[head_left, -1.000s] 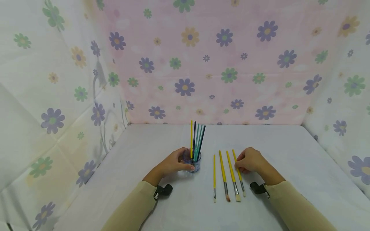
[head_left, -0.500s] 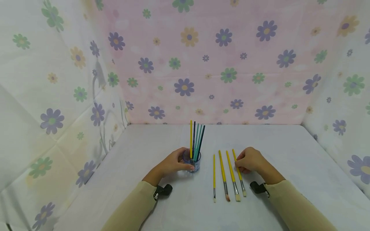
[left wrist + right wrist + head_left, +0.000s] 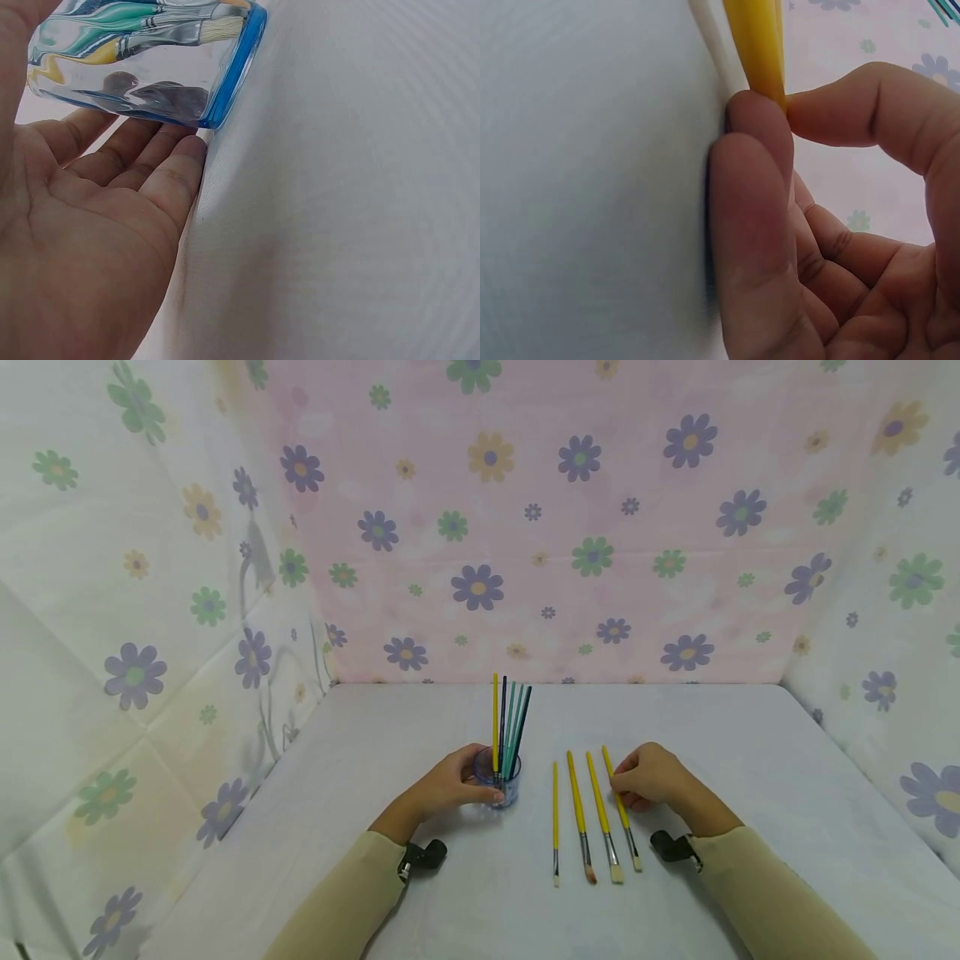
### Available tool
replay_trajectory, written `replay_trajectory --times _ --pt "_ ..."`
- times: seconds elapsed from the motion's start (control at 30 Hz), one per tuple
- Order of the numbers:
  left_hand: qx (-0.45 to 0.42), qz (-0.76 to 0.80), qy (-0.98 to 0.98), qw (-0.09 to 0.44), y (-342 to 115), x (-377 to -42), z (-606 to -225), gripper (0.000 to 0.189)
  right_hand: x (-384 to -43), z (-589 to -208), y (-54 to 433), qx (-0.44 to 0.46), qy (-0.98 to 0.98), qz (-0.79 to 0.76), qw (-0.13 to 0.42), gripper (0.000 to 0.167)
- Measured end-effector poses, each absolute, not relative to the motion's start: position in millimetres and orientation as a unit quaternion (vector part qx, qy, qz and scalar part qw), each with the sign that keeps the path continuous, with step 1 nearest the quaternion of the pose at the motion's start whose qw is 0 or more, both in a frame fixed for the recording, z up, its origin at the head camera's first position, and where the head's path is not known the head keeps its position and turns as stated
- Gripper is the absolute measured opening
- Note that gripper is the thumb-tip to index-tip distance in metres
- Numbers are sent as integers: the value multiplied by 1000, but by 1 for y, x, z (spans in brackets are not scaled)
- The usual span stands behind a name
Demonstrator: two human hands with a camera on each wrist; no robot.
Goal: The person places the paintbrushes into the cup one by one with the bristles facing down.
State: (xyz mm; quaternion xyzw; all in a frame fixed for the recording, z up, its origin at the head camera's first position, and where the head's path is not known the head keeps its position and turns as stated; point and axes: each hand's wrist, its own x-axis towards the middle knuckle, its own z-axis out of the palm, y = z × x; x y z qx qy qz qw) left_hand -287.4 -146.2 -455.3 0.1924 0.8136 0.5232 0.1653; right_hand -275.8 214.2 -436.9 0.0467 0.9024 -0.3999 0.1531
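My left hand (image 3: 448, 787) holds a clear cup (image 3: 513, 790) with a blue-tinted base, fingers and thumb around its side. Several paintbrushes (image 3: 496, 718) with yellow, teal and dark handles stand in it; the left wrist view shows bristles (image 3: 222, 30) pointing down inside the cup (image 3: 165, 97). To the right, several yellow-handled paintbrushes lie side by side, bristles toward me. My right hand (image 3: 651, 777) pinches the rightmost paintbrush (image 3: 622, 814) by its handle. In the right wrist view, thumb and fingertips meet on the yellow handle (image 3: 756, 52), close to the tabletop.
Left of the pinched brush lie a flat-tipped paintbrush (image 3: 603, 814), one with brownish bristles (image 3: 580, 814) and a thin paintbrush (image 3: 556, 818). The white table (image 3: 390, 718) ends at a pink flowered cloth (image 3: 525, 535). Pale flowered cloths (image 3: 172, 635) hang at both sides.
The bristle end of the rightmost paintbrush has swung slightly to the right, while its handle tip shifted a little left. My left hand and the cup have stayed in place.
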Motion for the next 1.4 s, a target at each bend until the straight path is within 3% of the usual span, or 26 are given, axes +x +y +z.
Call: replay_trajectory --times 1.4 --pt "195 522 812 172 -147 -289 -457 77 -282 -429 220 63 878 -462 106 39"
